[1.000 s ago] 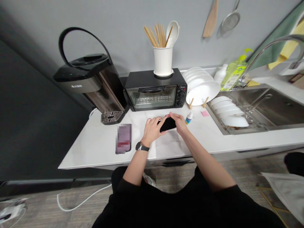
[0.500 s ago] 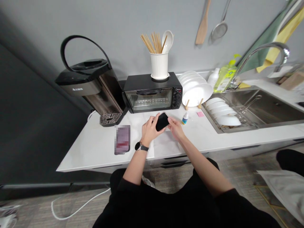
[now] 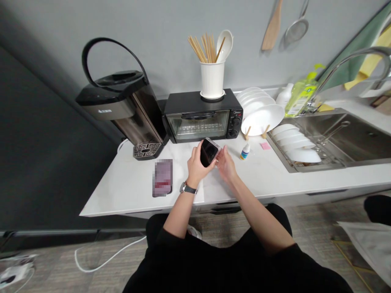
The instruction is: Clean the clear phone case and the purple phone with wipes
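Observation:
My left hand, with a dark-strapped watch at the wrist, is closed round a smartphone with a black screen. The phone is tilted above the white counter, and a pale or clear edge shows along its right side. My right hand is beside the phone's lower right edge, its thumb and fingers apart. Whether its fingertips touch the phone, I cannot tell. A small white dropper bottle with a blue and yellow label stands to the right of my right hand. Left of my hands lies a flat rectangular thing, blurred by pixels.
Behind my hands is a black toaster oven bearing a white cup of chopsticks. A tall water dispenser stands left. White plates, a pink note and a sink with bowls are on the right.
The phone has turned in my left hand and its side edge now shows. My right hand has loosened from the phone's right side, fingers spreading. The view has shifted slightly left.

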The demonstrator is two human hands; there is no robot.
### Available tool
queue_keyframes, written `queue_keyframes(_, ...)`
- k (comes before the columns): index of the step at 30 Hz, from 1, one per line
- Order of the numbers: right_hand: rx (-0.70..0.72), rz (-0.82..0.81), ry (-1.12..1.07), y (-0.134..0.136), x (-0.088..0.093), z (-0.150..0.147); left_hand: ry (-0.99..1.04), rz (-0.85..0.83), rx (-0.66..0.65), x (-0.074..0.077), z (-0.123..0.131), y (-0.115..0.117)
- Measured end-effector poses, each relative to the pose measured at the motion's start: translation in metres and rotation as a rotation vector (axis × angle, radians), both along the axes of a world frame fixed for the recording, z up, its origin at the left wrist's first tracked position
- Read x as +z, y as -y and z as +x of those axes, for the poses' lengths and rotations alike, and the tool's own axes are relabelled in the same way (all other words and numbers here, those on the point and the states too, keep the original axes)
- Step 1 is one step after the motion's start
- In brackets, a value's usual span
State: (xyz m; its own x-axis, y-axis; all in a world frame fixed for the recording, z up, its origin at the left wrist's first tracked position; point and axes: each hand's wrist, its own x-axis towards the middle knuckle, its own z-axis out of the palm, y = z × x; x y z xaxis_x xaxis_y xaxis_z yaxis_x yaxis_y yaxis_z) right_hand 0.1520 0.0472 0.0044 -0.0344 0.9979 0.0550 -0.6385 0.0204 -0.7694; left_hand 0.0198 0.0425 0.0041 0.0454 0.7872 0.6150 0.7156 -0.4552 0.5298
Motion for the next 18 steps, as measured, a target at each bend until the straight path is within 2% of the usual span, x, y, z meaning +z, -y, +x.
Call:
queue_keyframes(3,-0.029,0.043,0.098,0.002,0.013,0.008,-0.024,-0.068,0.004,0.001,-0.001,-0.001)
queue_keyframes(9,-0.002,-0.148,0.139,0.002,0.018,0.016,0.108,-0.069,-0.136,-0.004,-0.003,-0.003)
queue_keyframes(14,-0.159,-0.079,0.212,0.008,0.022,0.008,0.278,-0.023,-0.171,-0.010,-0.003,-0.005)
queue_keyframes(18,-0.300,-0.094,0.218,0.020,0.023,0.016,0.573,0.023,-0.178,-0.006,-0.011,-0.005)
